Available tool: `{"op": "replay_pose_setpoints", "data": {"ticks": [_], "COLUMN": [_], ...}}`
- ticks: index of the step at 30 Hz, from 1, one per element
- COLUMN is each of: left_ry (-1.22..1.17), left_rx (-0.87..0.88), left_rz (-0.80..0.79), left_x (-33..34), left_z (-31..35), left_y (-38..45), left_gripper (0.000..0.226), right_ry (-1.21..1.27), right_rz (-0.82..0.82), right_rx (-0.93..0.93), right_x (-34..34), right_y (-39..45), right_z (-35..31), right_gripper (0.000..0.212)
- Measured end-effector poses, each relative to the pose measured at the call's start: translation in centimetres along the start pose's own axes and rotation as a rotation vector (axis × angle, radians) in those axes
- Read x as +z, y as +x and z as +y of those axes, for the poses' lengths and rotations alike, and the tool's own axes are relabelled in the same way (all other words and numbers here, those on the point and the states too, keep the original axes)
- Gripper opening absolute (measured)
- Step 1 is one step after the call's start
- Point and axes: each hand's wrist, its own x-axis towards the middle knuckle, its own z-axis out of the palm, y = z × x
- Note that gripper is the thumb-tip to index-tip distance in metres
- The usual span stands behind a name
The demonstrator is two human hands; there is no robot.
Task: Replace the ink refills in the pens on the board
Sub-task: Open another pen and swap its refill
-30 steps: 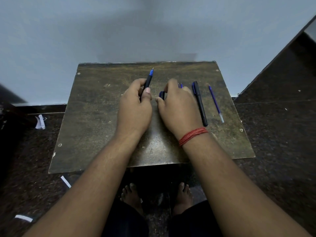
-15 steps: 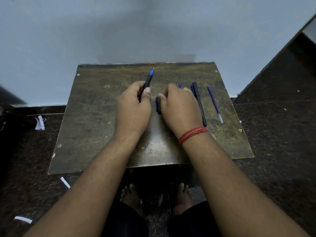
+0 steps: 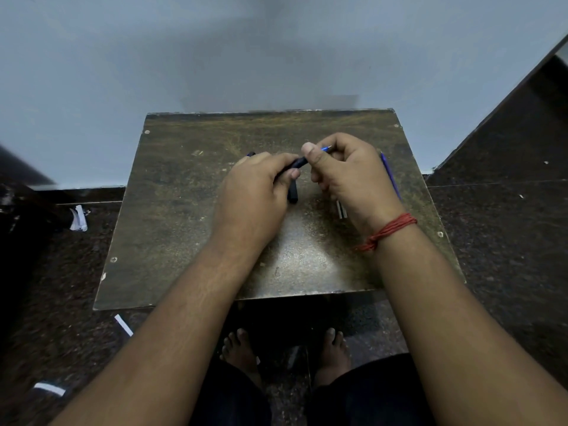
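A dark pen [image 3: 299, 162] is held crosswise above the brown board [image 3: 184, 210]. My left hand [image 3: 255, 192] grips its barrel, whose back end sticks out at the left. My right hand [image 3: 350, 170] pinches the pen's front end, and the blue tip shows between thumb and fingers. A black cap [image 3: 293, 192] lies on the board just below the pen. A loose blue refill [image 3: 391, 176] lies along the right of my right hand. Two pale refill ends [image 3: 341, 209] peek out under that hand. The other pen is hidden beneath it.
The board sits on a dark speckled floor [image 3: 507, 241] against a pale wall. White paper scraps [image 3: 78, 218] lie on the floor to the left, and another scrap [image 3: 123, 324] lies near the board's front left corner. My bare feet [image 3: 239, 348] show below the board's front edge.
The pen has swung from pointing away to lying crosswise. My right hand left the cap on the board and took hold of the pen's tip end. Both hands have lifted slightly.
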Motion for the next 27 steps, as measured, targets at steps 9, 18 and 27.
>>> {"op": "replay_pose_setpoints", "data": {"ticks": [9,18,27], "left_ry": [0.029,-0.129,-0.215], "left_rx": [0.004,-0.115,-0.203], "left_rz": [-0.01,-0.073,-0.079], "left_x": [-0.6,-0.1,0.4], "left_z": [0.5,1.0,1.3], "left_y": [-0.1,-0.3,-0.4], "left_gripper": [0.019,0.03,0.025], "right_ry": [0.054,-0.001,0.247], "right_rz": [-0.133,-0.151,0.071], "right_rx": [-0.048,-0.208,-0.001], "right_x": [-1.4,-2.0,0.2], "right_y": [0.4,0.5,0.7], "right_z": [0.5,0.3,0.9], "right_gripper": [0.012,0.013,0.029]}}
